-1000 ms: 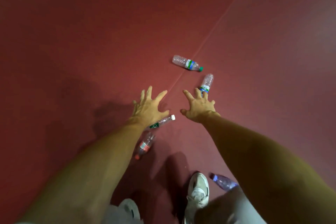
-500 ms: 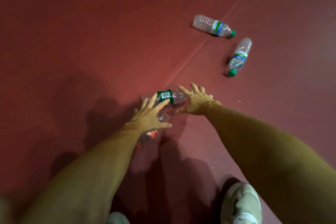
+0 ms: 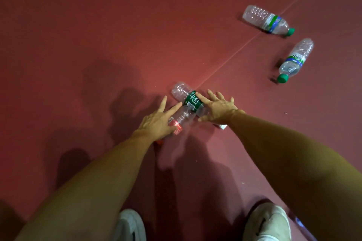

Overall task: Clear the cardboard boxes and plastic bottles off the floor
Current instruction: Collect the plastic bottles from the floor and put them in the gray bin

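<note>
Two clear plastic bottles lie side by side on the red floor just ahead of me. My left hand (image 3: 156, 122) lies with straight fingers on the red-labelled bottle (image 3: 183, 119), whose red cap pokes out below my wrist. Spread flat, my right hand (image 3: 218, 107) covers the green-labelled bottle (image 3: 189, 100); its thumb touches the near side and the white cap shows under the wrist. Two more clear bottles with green caps lie to the far right: one (image 3: 267, 20) further away, one (image 3: 294, 60) nearer.
My two white shoes (image 3: 130, 225) (image 3: 268, 221) stand at the bottom of the view. A bluish bottle tip (image 3: 299, 223) peeks out beside my right arm. A thin seam line (image 3: 235, 53) runs diagonally across the red floor.
Both hands have dropped onto the two near bottles. The green-labelled bottle has swung round under my right hand, and the view has shifted so the far bottles sit further right.
</note>
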